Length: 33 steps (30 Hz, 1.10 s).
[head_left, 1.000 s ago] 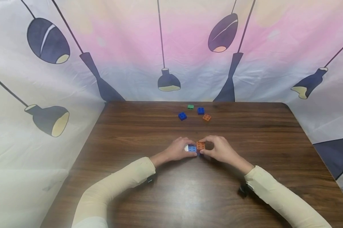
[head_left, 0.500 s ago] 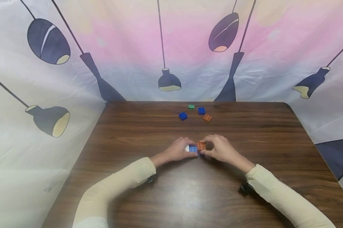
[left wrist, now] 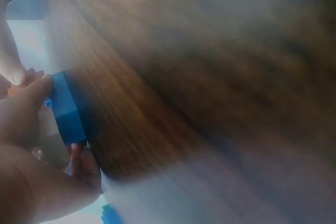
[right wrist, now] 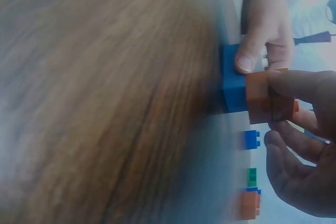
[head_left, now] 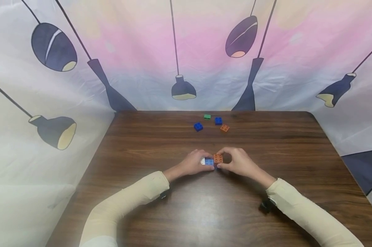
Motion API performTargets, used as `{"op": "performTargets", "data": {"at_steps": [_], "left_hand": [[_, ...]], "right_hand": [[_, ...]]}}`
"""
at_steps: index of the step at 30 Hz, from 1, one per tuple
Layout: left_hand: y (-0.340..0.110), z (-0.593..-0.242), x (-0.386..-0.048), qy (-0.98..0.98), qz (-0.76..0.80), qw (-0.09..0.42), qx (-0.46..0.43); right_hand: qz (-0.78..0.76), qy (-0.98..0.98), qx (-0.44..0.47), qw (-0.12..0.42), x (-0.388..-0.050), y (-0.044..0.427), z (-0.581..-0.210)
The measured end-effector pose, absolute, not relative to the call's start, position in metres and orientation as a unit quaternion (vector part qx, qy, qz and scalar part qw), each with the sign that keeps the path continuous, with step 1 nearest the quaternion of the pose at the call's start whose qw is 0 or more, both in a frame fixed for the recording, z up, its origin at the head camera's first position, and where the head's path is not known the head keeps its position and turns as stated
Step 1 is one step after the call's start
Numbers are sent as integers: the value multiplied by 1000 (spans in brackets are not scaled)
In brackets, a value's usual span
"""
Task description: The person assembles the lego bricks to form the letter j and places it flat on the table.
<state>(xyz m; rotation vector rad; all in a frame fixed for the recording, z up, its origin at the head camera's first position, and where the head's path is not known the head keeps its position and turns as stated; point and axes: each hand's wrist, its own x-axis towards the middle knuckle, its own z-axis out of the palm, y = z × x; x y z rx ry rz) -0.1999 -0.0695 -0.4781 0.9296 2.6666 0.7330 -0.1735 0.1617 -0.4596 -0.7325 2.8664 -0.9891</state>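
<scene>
In the head view the left hand (head_left: 192,163) holds a block assembly between thumb and fingers, with a light blue brick (head_left: 209,162) and a white brick (head_left: 202,161) showing. The right hand (head_left: 239,163) pinches an orange brick (head_left: 218,158) right beside the light blue one. A blue brick (right wrist: 234,80) lies lowest against the table in the right wrist view; orange brickwork (right wrist: 257,98) stands on it, gripped by the right thumb and fingers. In the left wrist view the left fingers hold the blue brick (left wrist: 69,109) and a pale brick (left wrist: 53,142).
Toward the back of the wooden table (head_left: 155,137) are a green brick (head_left: 207,117), two blue bricks (head_left: 198,127) (head_left: 218,120) and an orange brick (head_left: 225,128). A fabric backdrop (head_left: 148,68) with printed lamps hangs behind and beside the table.
</scene>
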Motion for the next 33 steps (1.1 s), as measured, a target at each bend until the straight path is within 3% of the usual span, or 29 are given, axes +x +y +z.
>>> {"op": "performTargets", "data": {"at_steps": [6,18,33], "left_hand": [[-70,-478,-199,908,248,109,318],[-73,-478,-200,909,245,109,319],[-70,-478,-199,910,241,115,317]], "right_hand": [[-337,907,-251,20,-177,165,-454],[-380,905,-191,-7,-200,180,-432],[-380,915,-133,-39,-239,190,-441]]}}
